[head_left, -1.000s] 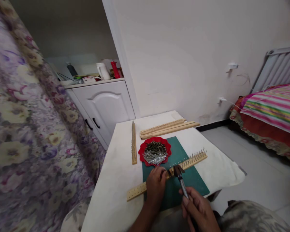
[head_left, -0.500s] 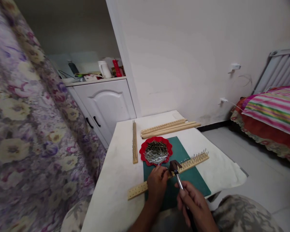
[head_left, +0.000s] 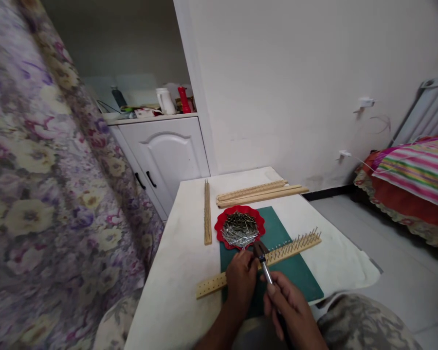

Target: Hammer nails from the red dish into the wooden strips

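Note:
A long wooden strip [head_left: 292, 247] with a row of nails standing in its right half lies slantwise across a green cutting mat [head_left: 295, 272]. My left hand [head_left: 241, 282] rests on the strip near its middle, fingers pinched as if on a nail too small to make out. My right hand [head_left: 290, 308] grips the handle of a small hammer [head_left: 262, 258], whose dark head hangs just above the strip next to my left fingers. A red scalloped dish [head_left: 240, 226] full of loose nails sits at the mat's far left corner.
Another wooden strip [head_left: 207, 218] lies lengthwise left of the dish, and two or three more [head_left: 259, 193] lie at the table's far edge. The white table [head_left: 175, 282] stands between a floral curtain [head_left: 40, 194] and a bed [head_left: 416, 180]. White cabinet [head_left: 168, 155] behind.
The hammer head has shifted left along the strip, closer to my left fingers. The view has drifted slightly, so everything sits a little further right.

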A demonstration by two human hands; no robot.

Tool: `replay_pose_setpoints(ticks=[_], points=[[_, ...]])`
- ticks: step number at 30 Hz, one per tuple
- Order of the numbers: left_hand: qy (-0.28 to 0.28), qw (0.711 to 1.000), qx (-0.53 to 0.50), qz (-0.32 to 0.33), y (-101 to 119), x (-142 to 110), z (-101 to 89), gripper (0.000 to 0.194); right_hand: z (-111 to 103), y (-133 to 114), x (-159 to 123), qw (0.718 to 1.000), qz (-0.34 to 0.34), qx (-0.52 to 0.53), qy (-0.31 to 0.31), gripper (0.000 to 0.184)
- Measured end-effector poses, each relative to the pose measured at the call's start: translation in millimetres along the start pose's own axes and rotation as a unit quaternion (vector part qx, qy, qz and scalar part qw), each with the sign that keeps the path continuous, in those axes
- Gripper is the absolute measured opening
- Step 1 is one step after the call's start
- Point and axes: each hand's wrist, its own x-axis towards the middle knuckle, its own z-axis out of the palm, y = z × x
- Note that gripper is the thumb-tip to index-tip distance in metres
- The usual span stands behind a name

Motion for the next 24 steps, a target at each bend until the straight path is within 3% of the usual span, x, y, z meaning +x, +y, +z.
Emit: replay_pose_setpoints(ticks=[9,15,19,24], points=[[0.004,0.999,-0.031,0.019,0,0,-1.4,0.014,-6,2,-7,1.000,0.005,0.005,0.000,0.042],[0.007,0.998,-0.036,0.045,-1,1,-22.4,0.014,-15,15,-14,1.000,0.007,-0.005,0.019,0.049],[0.024,0.997,0.025,0.072,4,25,-37.3,0.016,-18,20,-16,0.999,-0.003,-0.021,0.025,0.051],[-0.069,0.975,0.199,0.068,5,67,-31.4,0.014,-17,19,-17,0.999,-0.011,-0.021,0.036,0.054]])
